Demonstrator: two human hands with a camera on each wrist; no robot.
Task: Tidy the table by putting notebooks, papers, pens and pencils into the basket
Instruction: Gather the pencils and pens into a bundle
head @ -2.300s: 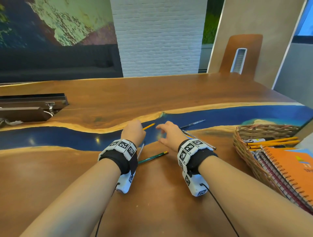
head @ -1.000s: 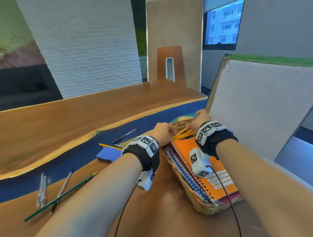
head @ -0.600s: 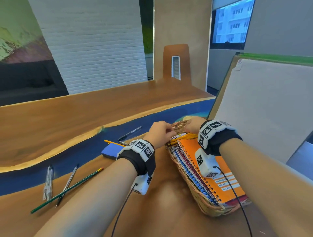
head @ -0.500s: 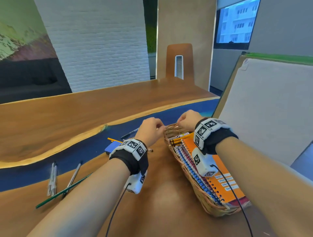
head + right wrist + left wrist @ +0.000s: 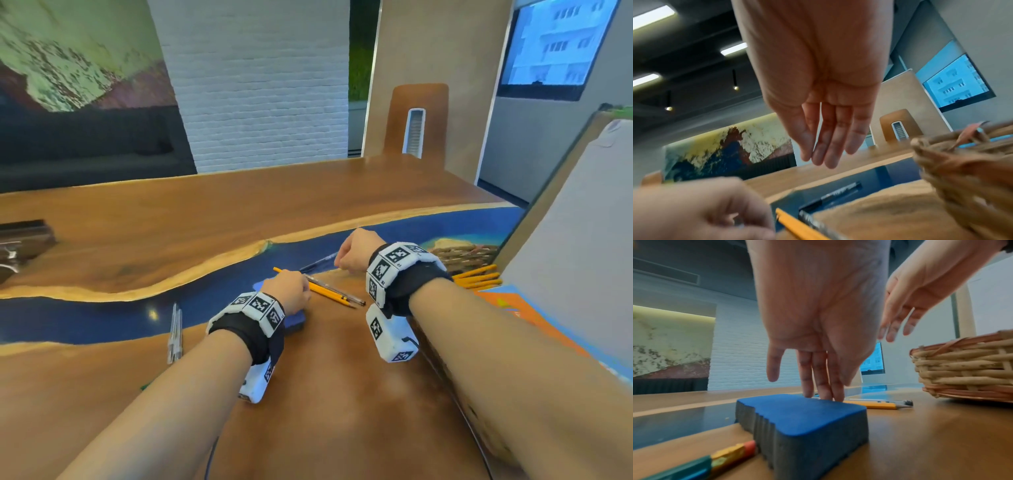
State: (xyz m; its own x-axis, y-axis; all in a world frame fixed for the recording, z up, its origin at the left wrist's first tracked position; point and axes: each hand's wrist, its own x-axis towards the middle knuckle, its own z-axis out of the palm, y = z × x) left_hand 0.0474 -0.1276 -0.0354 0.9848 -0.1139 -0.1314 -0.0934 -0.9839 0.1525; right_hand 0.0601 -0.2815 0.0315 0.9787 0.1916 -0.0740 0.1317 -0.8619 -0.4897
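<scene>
A yellow pencil (image 5: 329, 294) and a thin pen (image 5: 337, 291) lie side by side on the wooden table (image 5: 325, 411), left of the wicker basket (image 5: 462, 257). My left hand (image 5: 290, 294) reaches down over a blue eraser block (image 5: 801, 418), and its straight fingers (image 5: 821, 386) touch down at the pencil (image 5: 871, 404). My right hand (image 5: 354, 253) hovers empty above a dark pen (image 5: 838, 193) on the blue resin strip, its fingers (image 5: 828, 146) straight. The basket holds yellow pencils (image 5: 479, 278) and an orange notebook (image 5: 513, 308).
Two clear pens (image 5: 174, 332) lie further left, and a green pencil (image 5: 694, 467) lies near the eraser block. A large grey board (image 5: 582, 257) leans at the table's right end behind the basket. A cable box (image 5: 20, 240) is sunk into the table at the far left.
Both hands have left the basket and moved left to the pencil and pens on the table. The head view has swung left with them.
</scene>
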